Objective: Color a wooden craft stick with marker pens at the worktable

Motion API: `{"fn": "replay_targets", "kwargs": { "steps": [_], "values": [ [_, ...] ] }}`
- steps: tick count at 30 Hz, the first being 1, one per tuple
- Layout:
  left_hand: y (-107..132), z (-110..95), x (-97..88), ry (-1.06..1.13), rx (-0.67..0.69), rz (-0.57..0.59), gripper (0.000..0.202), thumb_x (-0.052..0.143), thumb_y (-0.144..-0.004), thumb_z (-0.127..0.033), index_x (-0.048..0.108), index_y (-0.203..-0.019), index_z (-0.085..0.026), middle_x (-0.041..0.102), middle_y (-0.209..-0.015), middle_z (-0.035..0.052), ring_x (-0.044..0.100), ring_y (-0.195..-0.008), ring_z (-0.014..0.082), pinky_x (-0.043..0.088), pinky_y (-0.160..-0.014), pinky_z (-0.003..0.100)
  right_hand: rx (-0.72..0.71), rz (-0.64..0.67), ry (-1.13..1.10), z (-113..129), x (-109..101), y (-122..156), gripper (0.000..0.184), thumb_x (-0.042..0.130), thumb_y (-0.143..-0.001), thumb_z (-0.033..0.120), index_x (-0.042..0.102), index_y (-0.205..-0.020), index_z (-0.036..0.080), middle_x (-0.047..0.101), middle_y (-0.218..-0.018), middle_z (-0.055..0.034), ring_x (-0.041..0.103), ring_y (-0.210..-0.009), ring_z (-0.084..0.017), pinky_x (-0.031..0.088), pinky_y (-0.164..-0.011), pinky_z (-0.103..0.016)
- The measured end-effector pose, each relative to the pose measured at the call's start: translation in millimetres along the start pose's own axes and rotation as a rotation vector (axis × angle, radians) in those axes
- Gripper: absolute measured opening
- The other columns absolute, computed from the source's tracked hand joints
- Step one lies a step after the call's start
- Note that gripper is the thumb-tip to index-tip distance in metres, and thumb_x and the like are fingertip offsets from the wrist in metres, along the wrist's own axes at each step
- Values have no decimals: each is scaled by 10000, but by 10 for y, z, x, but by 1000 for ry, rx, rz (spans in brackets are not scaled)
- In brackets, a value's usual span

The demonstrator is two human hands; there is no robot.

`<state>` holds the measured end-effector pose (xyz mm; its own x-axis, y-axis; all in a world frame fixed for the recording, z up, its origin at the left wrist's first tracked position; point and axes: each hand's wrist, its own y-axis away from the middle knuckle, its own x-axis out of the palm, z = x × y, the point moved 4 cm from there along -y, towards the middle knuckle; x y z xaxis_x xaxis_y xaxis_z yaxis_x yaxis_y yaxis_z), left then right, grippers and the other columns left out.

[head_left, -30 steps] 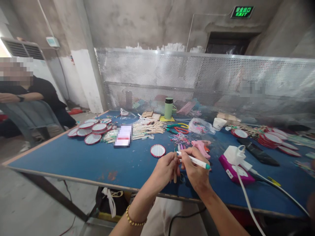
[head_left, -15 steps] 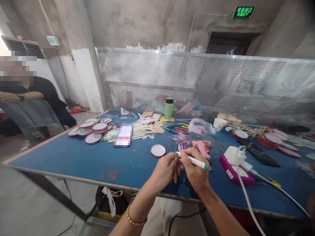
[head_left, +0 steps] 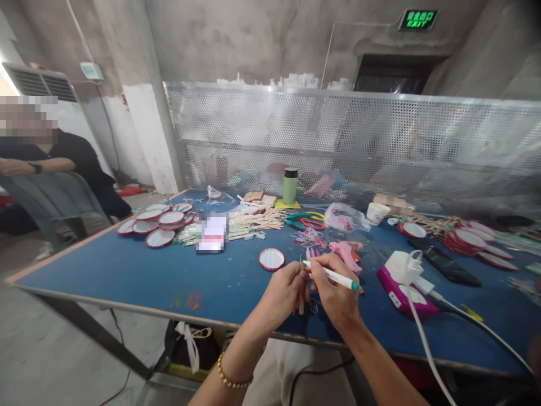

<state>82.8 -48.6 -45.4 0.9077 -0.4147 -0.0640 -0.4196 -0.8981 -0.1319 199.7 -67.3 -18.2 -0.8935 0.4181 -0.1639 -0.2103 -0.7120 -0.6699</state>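
Observation:
My left hand (head_left: 284, 293) is closed around a thin flat wooden stick (head_left: 301, 305), whose lower end sticks out beneath my fingers. In my right hand (head_left: 336, 293) is a white marker (head_left: 338, 277) with a green end, held like a pen. Its tip meets the upper part of the stick, close to my left fingertips, where a bit of green shows. Just beyond my left hand, a round red-rimmed disc (head_left: 271, 259) with a pale face lies flat on the blue table (head_left: 228, 282). A pink glue gun (head_left: 346, 255) rests beyond my right hand.
Red-rimmed discs (head_left: 159, 237) pile up at the left, near a lit phone (head_left: 212, 234) and wooden sticks (head_left: 270, 219). Pliers (head_left: 310, 219), a green bottle (head_left: 290, 187) and a paper cup (head_left: 377, 213) stand farther back. A purple power strip (head_left: 406, 299) trails cables at right. A person (head_left: 63, 152) sits at far left.

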Motion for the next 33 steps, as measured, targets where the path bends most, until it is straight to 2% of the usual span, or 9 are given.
{"fn": "replay_targets", "kwargs": {
  "steps": [23,33],
  "values": [
    [-23,36,5,14,1,-9,386,461,-909,-543,462,-725,-204,523,-536,-39,420,-348,70,299,-351,187,-3,-14,17,-30,-16,-2,197,611,-876,318,622,-711,213,616,-545,21,565,-453,-131,454,-433,-246],
    [-16,3,11,0,-11,-6,333,444,-917,-478,460,-733,-200,537,-548,-35,422,-352,67,313,-353,184,21,-17,-11,-27,-9,-4,204,610,-876,333,619,-712,212,626,-561,14,572,-468,-137,461,-443,-253]
  ]
}}
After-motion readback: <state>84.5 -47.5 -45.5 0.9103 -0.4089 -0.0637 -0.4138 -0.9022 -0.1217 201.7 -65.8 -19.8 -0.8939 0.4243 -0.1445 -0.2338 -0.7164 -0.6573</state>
